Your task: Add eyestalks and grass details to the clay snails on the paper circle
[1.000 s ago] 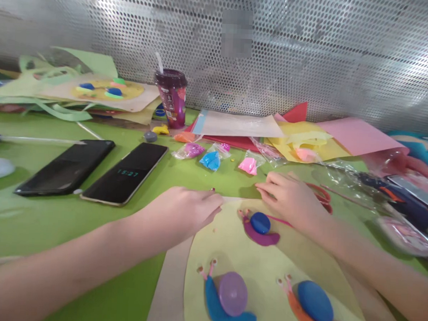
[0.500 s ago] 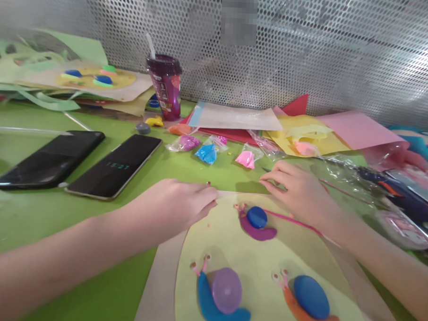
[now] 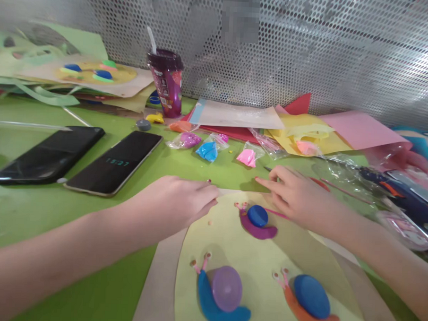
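My left hand (image 3: 184, 200) rests over the upper left edge of a pale yellow paper oval (image 3: 266, 262), fingers bent and pressed together. A tiny dark red dot (image 3: 209, 181) shows just above them; whatever they grip is hidden. Over the oval's upper right edge, my right hand (image 3: 292, 194) has its index finger stretched left, a small red bit at the tip, other fingers curled. Near it is a clay snail with a purple body (image 3: 258, 229) and blue cap shell. Lower down are a blue-bodied snail (image 3: 207, 304) and an orange-bodied snail (image 3: 299, 308). A pink stick (image 3: 276, 213) runs under the right hand.
Bags of blue clay (image 3: 207, 151), pink clay (image 3: 247, 157) and purple clay (image 3: 190, 140) lie beyond the oval. Two phones (image 3: 116, 163) are at left, with a purple cup (image 3: 166, 85) behind. Coloured papers (image 3: 364, 129) line the perforated metal wall (image 3: 311, 51).
My right hand has shifted slightly left and turned, its index finger now extended with red at the tip. It covers more of the pink stick. My left hand stays in place.
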`<move>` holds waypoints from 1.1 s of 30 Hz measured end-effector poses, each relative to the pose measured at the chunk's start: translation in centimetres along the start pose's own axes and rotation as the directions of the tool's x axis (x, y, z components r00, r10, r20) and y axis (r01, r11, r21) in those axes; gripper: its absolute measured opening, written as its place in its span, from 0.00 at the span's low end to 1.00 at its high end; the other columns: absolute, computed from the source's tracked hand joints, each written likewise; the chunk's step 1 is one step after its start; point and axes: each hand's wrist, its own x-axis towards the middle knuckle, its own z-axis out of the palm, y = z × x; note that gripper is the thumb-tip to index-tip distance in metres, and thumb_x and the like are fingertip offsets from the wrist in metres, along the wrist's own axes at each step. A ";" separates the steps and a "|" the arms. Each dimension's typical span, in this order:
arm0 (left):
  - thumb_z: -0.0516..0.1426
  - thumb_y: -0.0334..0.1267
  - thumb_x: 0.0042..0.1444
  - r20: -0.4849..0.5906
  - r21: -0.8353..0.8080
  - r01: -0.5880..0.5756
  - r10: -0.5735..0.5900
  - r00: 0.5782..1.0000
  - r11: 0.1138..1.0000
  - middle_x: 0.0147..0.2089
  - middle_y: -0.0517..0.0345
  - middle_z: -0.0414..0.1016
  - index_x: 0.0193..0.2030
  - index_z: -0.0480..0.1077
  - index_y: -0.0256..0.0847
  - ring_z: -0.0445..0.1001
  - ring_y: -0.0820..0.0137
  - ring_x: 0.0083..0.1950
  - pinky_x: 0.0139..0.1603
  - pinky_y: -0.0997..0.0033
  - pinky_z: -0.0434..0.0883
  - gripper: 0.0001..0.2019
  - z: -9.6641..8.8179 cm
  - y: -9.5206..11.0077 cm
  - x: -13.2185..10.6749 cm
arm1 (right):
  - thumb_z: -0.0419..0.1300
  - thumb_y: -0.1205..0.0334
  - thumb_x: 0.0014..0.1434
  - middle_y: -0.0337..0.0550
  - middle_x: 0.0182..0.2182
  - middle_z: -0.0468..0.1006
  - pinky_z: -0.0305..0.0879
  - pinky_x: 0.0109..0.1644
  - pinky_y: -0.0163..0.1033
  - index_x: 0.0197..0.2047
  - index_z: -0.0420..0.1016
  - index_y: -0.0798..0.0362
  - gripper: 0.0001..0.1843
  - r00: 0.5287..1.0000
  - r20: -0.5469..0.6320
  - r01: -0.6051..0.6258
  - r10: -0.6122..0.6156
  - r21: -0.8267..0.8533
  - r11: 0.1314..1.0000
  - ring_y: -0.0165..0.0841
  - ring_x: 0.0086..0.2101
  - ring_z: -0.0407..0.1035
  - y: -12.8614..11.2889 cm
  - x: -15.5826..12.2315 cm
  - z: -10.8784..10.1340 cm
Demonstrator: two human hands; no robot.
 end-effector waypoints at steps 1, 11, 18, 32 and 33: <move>0.42 0.38 0.63 0.010 0.008 -0.002 0.001 1.000 1.000 0.31 0.57 0.75 0.35 0.69 0.40 0.74 0.70 0.31 0.27 0.75 0.65 0.16 -0.1 0.1 0.1 | 0.44 0.66 0.61 0.53 0.37 0.67 0.65 0.39 0.47 0.52 0.69 0.57 0.20 1.000 -0.002 0.003 -0.003 -0.020 1.000 0.41 0.38 0.63 0.0 0.0 0.0; 0.42 0.38 0.63 0.049 0.076 -0.008 0.004 0.999 0.997 0.30 0.57 0.75 0.36 0.70 0.41 0.73 0.71 0.31 0.28 0.76 0.66 0.16 -0.4 0.1 0.2 | 0.42 0.65 0.62 0.54 0.36 0.67 0.64 0.40 0.47 0.48 0.72 0.61 0.20 0.994 -0.099 0.048 -0.051 -0.028 0.998 0.41 0.38 0.63 -0.2 -0.1 -0.1; 0.44 0.38 0.62 0.042 0.084 0.014 -0.017 0.999 0.996 0.30 0.57 0.75 0.37 0.71 0.41 0.74 0.70 0.31 0.28 0.75 0.66 0.15 -0.6 0.3 0.3 | 0.43 0.67 0.60 0.52 0.36 0.68 0.64 0.43 0.46 0.41 0.74 0.58 0.18 0.985 -0.171 -0.022 0.038 0.094 0.995 0.40 0.39 0.63 -0.3 0.0 -0.7; 0.45 0.37 0.62 0.044 0.155 -0.033 0.027 0.999 0.987 0.31 0.57 0.75 0.39 0.71 0.40 0.72 0.72 0.27 0.24 0.76 0.63 0.14 -0.8 0.3 0.1 | 0.46 0.69 0.58 0.52 0.42 0.69 0.66 0.42 0.46 0.41 0.75 0.58 0.17 0.973 -0.222 -0.028 0.059 0.143 0.989 0.38 0.39 0.65 -0.7 0.2 -0.2; 0.45 0.37 0.62 0.044 0.163 -0.039 0.032 0.999 0.986 0.31 0.57 0.75 0.39 0.71 0.40 0.72 0.72 0.27 0.24 0.76 0.63 0.14 -0.7 0.2 0.1 | 0.45 0.69 0.58 0.52 0.43 0.69 0.66 0.42 0.46 0.43 0.75 0.59 0.18 0.975 -0.214 -0.030 0.058 0.133 0.991 0.39 0.40 0.65 -0.7 0.2 -0.1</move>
